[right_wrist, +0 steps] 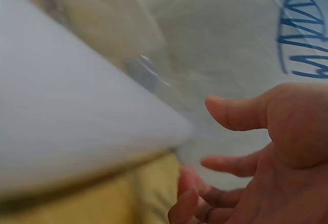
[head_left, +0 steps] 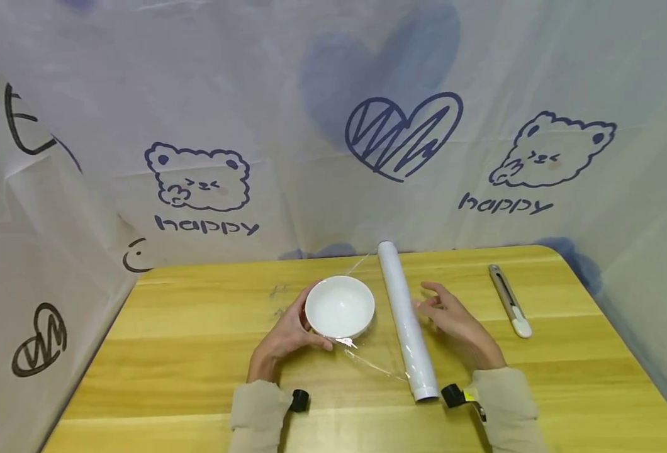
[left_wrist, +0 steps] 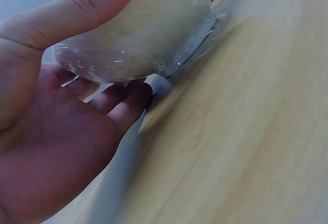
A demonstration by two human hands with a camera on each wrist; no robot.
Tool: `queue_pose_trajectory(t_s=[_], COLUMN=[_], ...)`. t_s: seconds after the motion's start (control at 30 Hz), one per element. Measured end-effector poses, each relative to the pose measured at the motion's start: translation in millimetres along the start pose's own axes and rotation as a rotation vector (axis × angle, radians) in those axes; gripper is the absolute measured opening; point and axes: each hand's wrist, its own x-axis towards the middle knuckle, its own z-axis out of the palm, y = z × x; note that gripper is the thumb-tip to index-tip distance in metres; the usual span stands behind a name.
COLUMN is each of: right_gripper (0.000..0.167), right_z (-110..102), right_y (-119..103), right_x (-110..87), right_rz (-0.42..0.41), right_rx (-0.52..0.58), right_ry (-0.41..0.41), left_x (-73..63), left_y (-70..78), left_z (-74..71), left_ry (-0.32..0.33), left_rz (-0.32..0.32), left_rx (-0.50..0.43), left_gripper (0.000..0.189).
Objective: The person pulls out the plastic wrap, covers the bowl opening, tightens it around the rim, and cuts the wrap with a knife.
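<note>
My left hand (head_left: pixel 288 331) holds a white bowl (head_left: pixel 340 307), thumb at its near side and fingers around its left side. In the left wrist view, clear film clings in wrinkles to the outside of the bowl (left_wrist: pixel 138 39), and the fingertips reach under it. A sheet of cling film (head_left: pixel 373 365) stretches from the bowl to a long white roll of cling film (head_left: pixel 404 321) lying to its right. Just right of the roll is my right hand (head_left: pixel 452 318), holding nothing, its fingers loosely bent and thumb apart. The roll (right_wrist: pixel 77 101) looms large in the right wrist view.
A utility knife (head_left: pixel 509 301) with a grey and white handle lies at the right of the wooden table (head_left: pixel 186 365). Behind and beside the table hangs a pale cloth (head_left: pixel 294 189) printed with hearts and bears.
</note>
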Motion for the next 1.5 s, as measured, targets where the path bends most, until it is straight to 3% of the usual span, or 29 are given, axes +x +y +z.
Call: queue_pose_trajectory(t_s=[0.13,0.3,0.4,0.5,0.67,0.97,1.1,1.3,1.5], right_gripper=[0.057,0.049,0.047,0.048,0.057,0.057,0.055,0.055,0.059], right_z=[-21.9,-52.7,-65.9,-73.4,-77.0,-82.4,-89.6,-98.4,-104.8], right_y=[5.9,26.9,43.7,57.8,72.9,76.6,76.1,74.2,77.2], right_x=[-9.1,-15.9,-16.9,-17.3,-18.5,-16.4,-19.9,-30.7,-35.4], right_rz=[-0.082,-0.142,-0.109,-0.035,0.062,0.111,0.060,-0.061,-0.130], right_rx=[-0.097,-0.243,-0.294,-0.324,-0.390,-0.409,-0.414,-0.277,-0.227], right_ry=[0.120,0.410,0.555,0.614,0.555,0.471,0.427,0.433,0.320], left_x=[-5.5,-4.6,-2.1,-0.3,-0.9,-0.4,-0.4,-1.1,-0.1], left_y=[-3.2,-3.0,-1.9,-0.4,-0.6,-2.4,-2.1,-3.6,-4.1], left_z=[0.0,-0.4,-0.5,-0.6,0.6,-0.1,-0.6,0.1,0.7], left_ry=[-0.001,-0.003,-0.008,-0.019,-0.026,-0.025,-0.026,-0.030,-0.028], left_rz=[-0.002,-0.005,0.002,0.010,0.000,-0.006,-0.002,0.014,0.029], left_rx=[0.000,-0.030,-0.043,-0.052,-0.069,-0.093,-0.093,-0.081,-0.081], left_gripper=[0.129,0.130,0.130,0.131,0.131,0.132,0.131,0.130,0.128])
